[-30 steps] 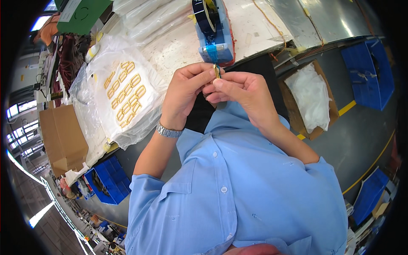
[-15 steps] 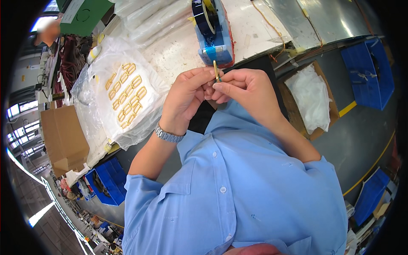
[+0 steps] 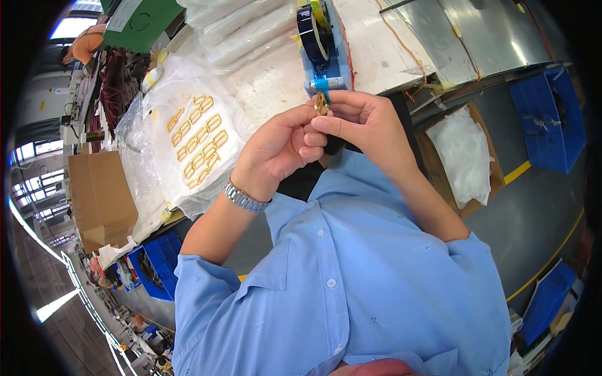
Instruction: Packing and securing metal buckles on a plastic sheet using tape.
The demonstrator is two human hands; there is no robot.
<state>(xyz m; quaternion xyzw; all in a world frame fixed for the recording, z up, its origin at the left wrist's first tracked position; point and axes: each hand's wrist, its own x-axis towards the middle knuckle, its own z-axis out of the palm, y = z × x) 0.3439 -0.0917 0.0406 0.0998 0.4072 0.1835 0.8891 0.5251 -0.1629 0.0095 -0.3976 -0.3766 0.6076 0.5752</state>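
Observation:
A small gold metal buckle (image 3: pixel 321 105) is pinched between my two hands, just in front of the tape dispenser. My left hand (image 3: pixel 282 144), with a silver watch on its wrist, has its thumb and forefinger at the buckle's left side, the other fingers curled in. From the other side my right hand (image 3: pixel 367 122) closes thumb and fingers on it. Fingers cover part of the buckle. Directly beyond stands a blue tape dispenser (image 3: pixel 345 59) with a dark blue roll (image 3: pixel 311 36); blue tape (image 3: pixel 321 83) shows at its near end, close to my fingertips.
Left on the table, several gold frame-shaped buckles (image 3: pixel 199 135) lie in rows on white wrapping (image 3: pixel 229 119). Long plastic-wrapped bundles (image 3: pixel 235 31) lie behind. To my right are a carton with white plastic (image 3: pixel 461 156) and a blue bin (image 3: pixel 545 119). Another cardboard box (image 3: pixel 100 194) stands far left.
The buckle has turned in my fingers, so its open shape shows instead of a narrow edge. My right fingers have shifted up behind it. The whole view has moved slightly.

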